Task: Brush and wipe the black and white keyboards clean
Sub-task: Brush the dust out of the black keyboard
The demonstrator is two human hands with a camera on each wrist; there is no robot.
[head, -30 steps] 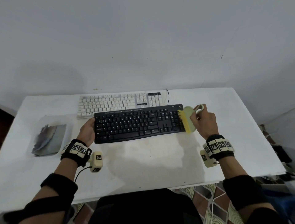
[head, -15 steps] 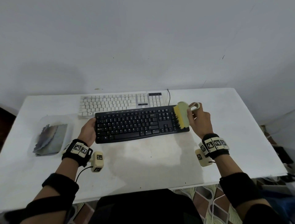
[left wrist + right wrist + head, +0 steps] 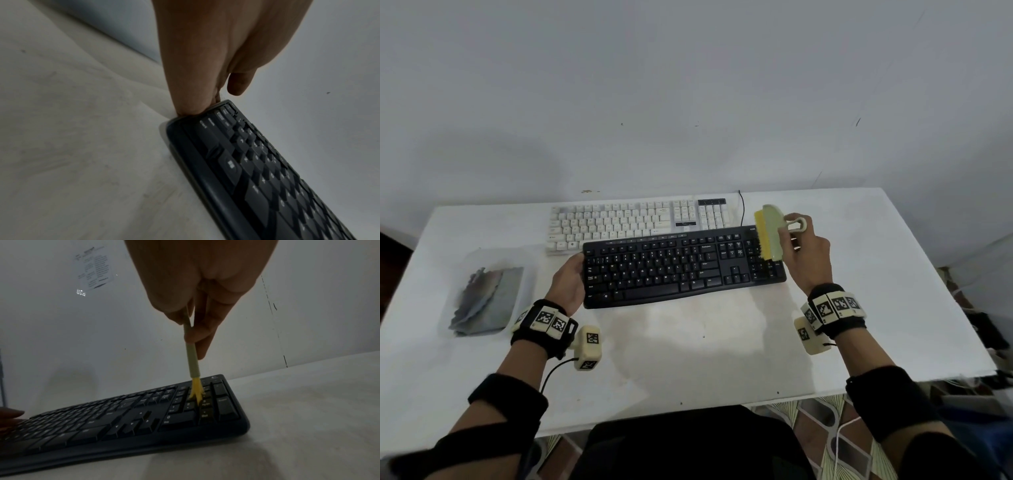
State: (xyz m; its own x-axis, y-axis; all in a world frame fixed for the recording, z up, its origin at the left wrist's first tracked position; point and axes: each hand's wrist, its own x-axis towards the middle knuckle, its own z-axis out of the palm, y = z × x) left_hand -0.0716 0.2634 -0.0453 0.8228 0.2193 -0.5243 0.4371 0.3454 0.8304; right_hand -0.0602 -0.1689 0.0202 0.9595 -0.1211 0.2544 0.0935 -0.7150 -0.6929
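The black keyboard point(image 3: 681, 267) lies across the middle of the white table point(image 3: 688, 359). Behind it, touching its far edge, sits the white keyboard point(image 3: 633, 222). My right hand point(image 3: 804, 253) grips a pale green brush point(image 3: 772, 233) with yellow bristles. In the right wrist view the bristles point(image 3: 197, 392) press into the number pad of the black keyboard point(image 3: 144, 415). My left hand point(image 3: 571, 281) holds the keyboard's left end. In the left wrist view its fingertips point(image 3: 191, 107) press on the corner of the black keyboard point(image 3: 257, 170).
A clear tray point(image 3: 520, 260) with a grey crumpled cloth point(image 3: 482, 301) sits at the table's left. A black cable point(image 3: 741, 205) runs back from the keyboards toward the wall. Bare table lies in front of the black keyboard and to its right.
The brush has swept from the keyboard's right front edge toward the far side, over the number pad. The left hand has stayed at the keyboard's left end.
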